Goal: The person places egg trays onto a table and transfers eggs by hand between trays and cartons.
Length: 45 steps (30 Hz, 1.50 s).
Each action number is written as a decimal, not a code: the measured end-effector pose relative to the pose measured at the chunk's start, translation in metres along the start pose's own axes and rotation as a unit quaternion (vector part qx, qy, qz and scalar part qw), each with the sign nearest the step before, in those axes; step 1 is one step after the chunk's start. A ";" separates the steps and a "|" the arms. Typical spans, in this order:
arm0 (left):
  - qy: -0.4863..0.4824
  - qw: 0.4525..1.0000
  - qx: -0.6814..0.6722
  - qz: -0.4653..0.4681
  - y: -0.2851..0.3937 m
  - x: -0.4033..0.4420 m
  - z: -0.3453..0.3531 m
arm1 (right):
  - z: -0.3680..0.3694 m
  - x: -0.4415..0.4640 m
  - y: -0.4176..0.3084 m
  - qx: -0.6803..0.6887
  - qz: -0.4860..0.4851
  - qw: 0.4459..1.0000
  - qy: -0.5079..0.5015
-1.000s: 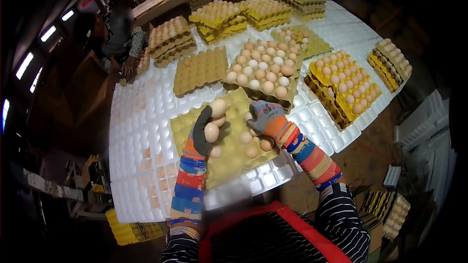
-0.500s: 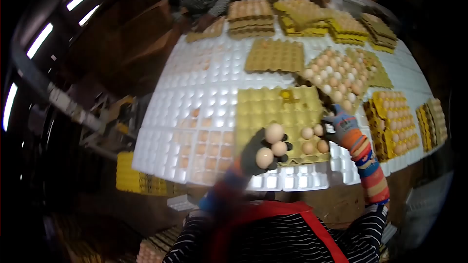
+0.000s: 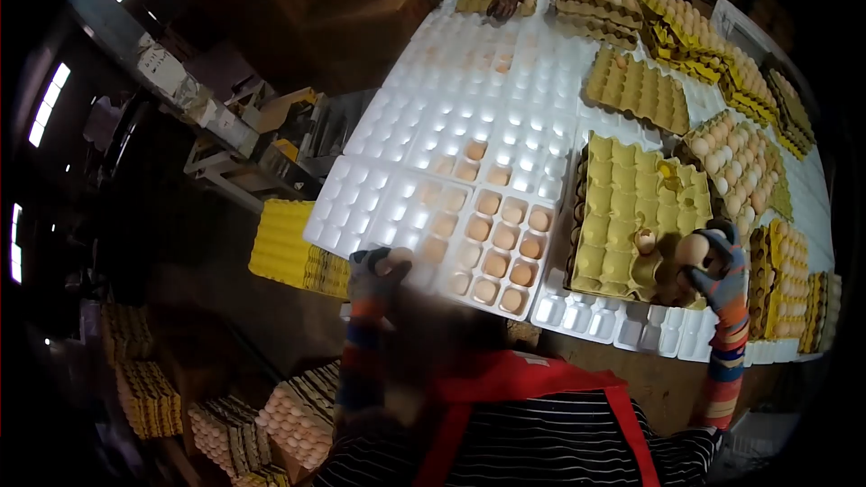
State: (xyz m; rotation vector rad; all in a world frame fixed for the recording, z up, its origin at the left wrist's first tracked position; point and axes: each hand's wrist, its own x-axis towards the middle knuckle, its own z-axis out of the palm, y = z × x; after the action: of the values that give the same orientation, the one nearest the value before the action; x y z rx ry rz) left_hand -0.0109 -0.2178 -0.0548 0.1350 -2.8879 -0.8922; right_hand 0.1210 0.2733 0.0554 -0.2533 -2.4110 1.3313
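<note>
My left hand (image 3: 375, 281), in a grey glove, is closed around an egg (image 3: 394, 259) at the front left edge of the white plastic trays. More eggs may be hidden in that hand. My right hand (image 3: 724, 263), also gloved, grips a brown egg (image 3: 692, 250) over the front right corner of a yellow pulp egg tray (image 3: 613, 207). A single egg (image 3: 646, 240) sits in that tray, and a broken yolk (image 3: 667, 172) lies near its back. To the left, brown eggs (image 3: 495, 263) fill pockets of a white plastic tray (image 3: 383, 203).
A pulp tray of mixed eggs (image 3: 735, 160) stands right of the yellow tray. Behind is an egg-free pulp tray (image 3: 636, 88). Stacked egg trays (image 3: 595, 2) line the back and right. Across the table, another person's hand (image 3: 505, 3) reaches over a tray. Yellow trays (image 3: 289, 243) stand left.
My view has swung left. My left hand has moved from the yellow tray to the white trays' front left. My right hand now holds an egg, and fewer eggs show in the yellow tray.
</note>
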 end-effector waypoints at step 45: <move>-0.022 0.860 -0.302 0.410 0.167 0.012 0.056 | 0.045 0.013 0.050 -0.472 0.264 0.841 0.032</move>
State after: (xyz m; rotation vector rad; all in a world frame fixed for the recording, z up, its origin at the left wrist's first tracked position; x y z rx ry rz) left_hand -0.0393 -0.0507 -0.0051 -1.0737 -2.1415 -1.4779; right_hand 0.0897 0.2697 -0.0051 -1.2602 -2.8373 0.1248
